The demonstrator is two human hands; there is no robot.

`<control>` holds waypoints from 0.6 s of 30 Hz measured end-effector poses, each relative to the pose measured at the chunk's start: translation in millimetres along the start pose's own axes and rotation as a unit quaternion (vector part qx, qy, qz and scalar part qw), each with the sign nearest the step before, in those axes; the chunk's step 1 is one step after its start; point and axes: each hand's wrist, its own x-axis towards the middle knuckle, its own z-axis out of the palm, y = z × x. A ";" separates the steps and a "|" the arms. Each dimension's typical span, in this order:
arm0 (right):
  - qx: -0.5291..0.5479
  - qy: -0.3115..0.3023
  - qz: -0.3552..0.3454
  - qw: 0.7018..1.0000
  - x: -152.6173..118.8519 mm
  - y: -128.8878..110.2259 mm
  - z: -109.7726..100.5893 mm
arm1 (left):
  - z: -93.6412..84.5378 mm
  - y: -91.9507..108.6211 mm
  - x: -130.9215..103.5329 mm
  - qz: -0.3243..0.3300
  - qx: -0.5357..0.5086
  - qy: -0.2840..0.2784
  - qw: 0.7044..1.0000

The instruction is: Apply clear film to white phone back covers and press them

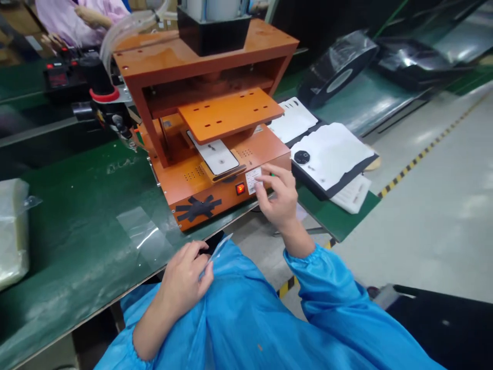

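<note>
My left hand [187,277] is near the bench's front edge, its fingers closed on a clear plastic film [222,246]. In front of the orange press [227,203], my right hand [278,195] is raised near the white label [253,181], fingers curled and apart, with nothing visible in them. Under the press's raised orange plate [231,114] lies a white phone-shaped panel [219,157] in a holder, partly covered from view. A red switch [240,188] glows on the press's front.
Another clear film [144,236] lies on the green bench [88,205]. Plastic-wrapped stacks [13,231] stand at the left. Black trays with white sheets [335,151] and a black roll [339,69] are at the right. A person in pink [69,20] works behind.
</note>
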 end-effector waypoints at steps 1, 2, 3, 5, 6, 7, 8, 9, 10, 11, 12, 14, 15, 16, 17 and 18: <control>-0.012 0.037 0.022 0.999 -10.4 4.0 -1.8 | 0.1 -1.2 1.1 0.000 0.007 0.005 1.000; -0.028 0.059 0.040 0.997 -20.4 8.8 -2.8 | 0.3 -2.4 2.6 -0.002 0.016 0.011 1.000; -0.046 0.064 0.052 0.996 -29.7 14.2 -2.6 | 0.6 -3.7 4.6 -0.006 0.028 0.016 0.999; -0.086 0.037 0.054 0.994 -44.9 25.9 0.8 | 1.5 -5.5 10.0 -0.018 0.064 0.020 0.998; -0.102 0.020 0.045 0.994 -50.7 31.5 3.4 | 2.0 -5.9 12.9 -0.022 0.085 0.019 0.996; -0.110 0.009 0.033 0.993 -55.4 36.4 6.1 | 2.7 -6.0 15.5 -0.025 0.107 0.015 0.994; -0.111 0.007 0.022 0.994 -59.1 40.6 8.6 | 3.3 -5.7 17.7 -0.028 0.128 0.008 0.991; -0.107 0.015 0.017 0.994 -61.7 43.9 10.8 | 4.0 -5.1 19.4 -0.030 0.146 0.002 0.989; -0.097 0.028 0.018 0.995 -63.5 46.4 12.5 | 4.6 -4.4 20.5 -0.032 0.163 -0.004 0.986; -0.084 0.040 0.027 0.995 -64.3 48.2 13.8 | 5.2 -3.5 21.3 -0.033 0.178 -0.008 0.983; -0.070 0.048 0.036 0.996 -64.3 49.5 14.7 | 5.7 -2.6 22.0 -0.032 0.193 -0.009 0.981; -0.053 0.056 0.043 0.996 -61.6 51.0 15.6 | 6.1 -0.6 23.4 -0.026 0.221 -0.005 0.975; -0.050 0.057 0.042 0.996 -59.0 51.3 15.6 | 5.9 0.4 24.2 -0.025 0.231 -0.002 0.973; -0.051 0.056 0.039 0.996 -55.9 51.6 15.2 | 5.3 1.4 25.2 -0.031 0.236 0.004 0.971; -0.054 0.053 0.037 0.996 -52.3 51.7 14.3 | 4.1 2.2 26.1 -0.041 0.231 0.011 0.972; -0.057 0.048 0.037 0.997 -48.5 51.6 12.7 | 2.4 2.8 26.9 -0.052 0.216 0.016 0.975</control>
